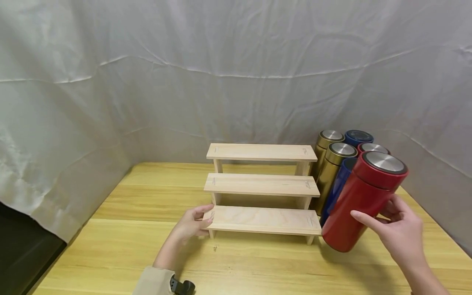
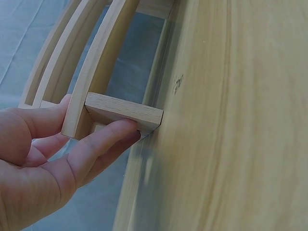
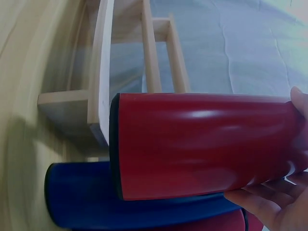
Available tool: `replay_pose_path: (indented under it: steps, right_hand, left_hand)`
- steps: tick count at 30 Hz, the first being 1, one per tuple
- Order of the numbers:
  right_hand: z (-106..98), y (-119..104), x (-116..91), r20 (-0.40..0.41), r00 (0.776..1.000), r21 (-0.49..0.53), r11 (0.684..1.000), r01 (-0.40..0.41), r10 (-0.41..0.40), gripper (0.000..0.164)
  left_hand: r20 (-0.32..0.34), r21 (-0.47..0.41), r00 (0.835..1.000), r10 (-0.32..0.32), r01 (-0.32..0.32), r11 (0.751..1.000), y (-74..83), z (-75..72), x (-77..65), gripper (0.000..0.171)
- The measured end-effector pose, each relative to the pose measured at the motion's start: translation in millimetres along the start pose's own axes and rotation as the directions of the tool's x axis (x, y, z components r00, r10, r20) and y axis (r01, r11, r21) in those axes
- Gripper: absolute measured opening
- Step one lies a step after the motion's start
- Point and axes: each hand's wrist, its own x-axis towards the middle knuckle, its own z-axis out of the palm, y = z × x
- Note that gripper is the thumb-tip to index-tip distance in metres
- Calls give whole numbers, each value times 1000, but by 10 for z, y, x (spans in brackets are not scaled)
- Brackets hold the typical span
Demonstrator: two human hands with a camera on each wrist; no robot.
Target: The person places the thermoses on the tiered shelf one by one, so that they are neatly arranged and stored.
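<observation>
My right hand point(image 1: 400, 227) grips a red thermos point(image 1: 363, 200) with a steel-topped lid, tilted and held above the table beside the rack's right end. In the right wrist view, its dark base point(image 3: 114, 147) points toward the rack and a blue thermos point(image 3: 96, 192) lies behind it. At the left end of a three-step wooden rack point(image 1: 262, 217), my left hand point(image 1: 193, 223) holds the lowest step. The left wrist view shows the thumb at the board's end and fingers against the side leg point(image 2: 125, 108).
Behind the held thermos, several others stand close together right of the rack: gold ones point(image 1: 333, 168), blue ones point(image 1: 357, 137) and another red one point(image 1: 374, 148). A grey cloth point(image 1: 236, 102) hangs behind the wooden table point(image 1: 147, 200). Something black point(image 1: 26, 250) lies at the left.
</observation>
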Motion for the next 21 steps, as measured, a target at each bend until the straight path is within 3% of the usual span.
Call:
replay_pose_path:
  steps: [9, 12, 15, 17, 21]
  right_hand:
    - [113, -101, 3, 3, 999, 64, 997, 49, -49, 54]
    - [170, -139, 16, 7, 999, 173, 984, 48, -50, 57]
    - [231, -168, 35, 22, 999, 346, 938, 33, -43, 60]
    - [271, -183, 53, 22, 999, 397, 918, 13, -24, 62]
    - [347, -218, 90, -2, 1000, 324, 946, -21, 23, 60]
  left_hand:
    - [-2, -16, 1000, -4, 4, 1000, -2, 1, -11, 46]
    - [2, -22, 1000, 1, -1, 1000, -2, 1, -20, 46]
    - [0, -19, 1000, -2, 2, 1000, 1, 4, -21, 46]
    - [-1, -16, 1000, -2, 2, 1000, 1, 4, -19, 46]
    - [-1, -14, 1000, -3, 3, 1000, 4, 2, -10, 46]
